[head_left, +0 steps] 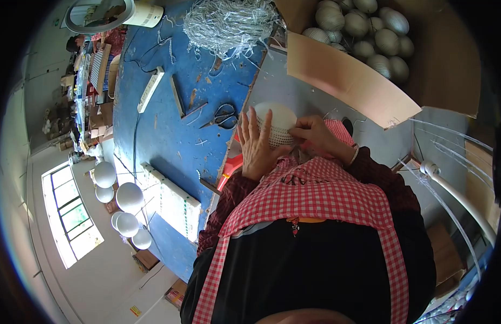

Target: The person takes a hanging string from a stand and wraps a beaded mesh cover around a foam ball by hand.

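A white round ball (277, 114) sits over my lap, its lower part wrapped in rows of beaded trim (280, 139). My left hand (254, 141) lies against the ball's left side, fingers stretched out and spread. On the other side, my right hand (315, 134) is closed in a pinch at the ball's edge beside the beaded rows. What lies between its fingertips is hidden. Scissors (223, 116) with dark handles lie on the blue table (169, 129), left of my left hand.
A cardboard box (348, 70) holding several wrapped balls stands at upper right. A heap of silvery strands (229, 27) lies on the table's far end, near a white bucket (145, 13). Wooden strips (150, 89) and a white foam block (172, 200) lie on the table.
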The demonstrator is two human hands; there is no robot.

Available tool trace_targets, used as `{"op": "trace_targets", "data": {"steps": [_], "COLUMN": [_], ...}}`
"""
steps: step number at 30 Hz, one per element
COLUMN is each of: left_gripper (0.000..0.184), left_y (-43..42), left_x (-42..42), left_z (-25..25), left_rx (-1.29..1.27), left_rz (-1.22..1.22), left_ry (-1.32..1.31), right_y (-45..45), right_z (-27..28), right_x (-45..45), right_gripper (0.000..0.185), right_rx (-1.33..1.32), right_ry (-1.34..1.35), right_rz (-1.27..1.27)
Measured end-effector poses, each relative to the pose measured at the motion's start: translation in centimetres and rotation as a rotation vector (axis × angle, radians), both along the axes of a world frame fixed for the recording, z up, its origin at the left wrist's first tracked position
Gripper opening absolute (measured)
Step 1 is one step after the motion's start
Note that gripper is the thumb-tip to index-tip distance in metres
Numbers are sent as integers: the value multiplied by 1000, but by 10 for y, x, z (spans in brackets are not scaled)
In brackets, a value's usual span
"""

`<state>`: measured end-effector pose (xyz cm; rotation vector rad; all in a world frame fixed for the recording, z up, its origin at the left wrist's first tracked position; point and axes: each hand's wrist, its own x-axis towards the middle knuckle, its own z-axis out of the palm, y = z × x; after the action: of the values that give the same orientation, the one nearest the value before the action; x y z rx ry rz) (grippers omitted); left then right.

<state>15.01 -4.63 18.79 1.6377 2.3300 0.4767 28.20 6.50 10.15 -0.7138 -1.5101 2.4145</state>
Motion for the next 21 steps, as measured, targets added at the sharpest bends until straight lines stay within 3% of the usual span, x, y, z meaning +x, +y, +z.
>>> {"op": "trace_targets", "data": {"steps": [5,12,17,21], "left_gripper": [82,75,71,70], "left_y": [-5,-16,-21,-22], "left_x": [-5,-19,-27,-29], "left_z": [-10,-9,-11,-16], "left_rx": [-17,126,125,116], "left_rz": [-9,50,70,-53], "left_ry": [53,-207,-264,-261], "right_y": [2,3,1,-1], "right_z": [-2,4,2,0], "right_x": [5,3,0,-2], "right_gripper": [19,19,18,17], "right_rx": [-21,-34,-9,32], "right_ry": [0,20,25,31], "right_rz": [18,32,24,8]}}
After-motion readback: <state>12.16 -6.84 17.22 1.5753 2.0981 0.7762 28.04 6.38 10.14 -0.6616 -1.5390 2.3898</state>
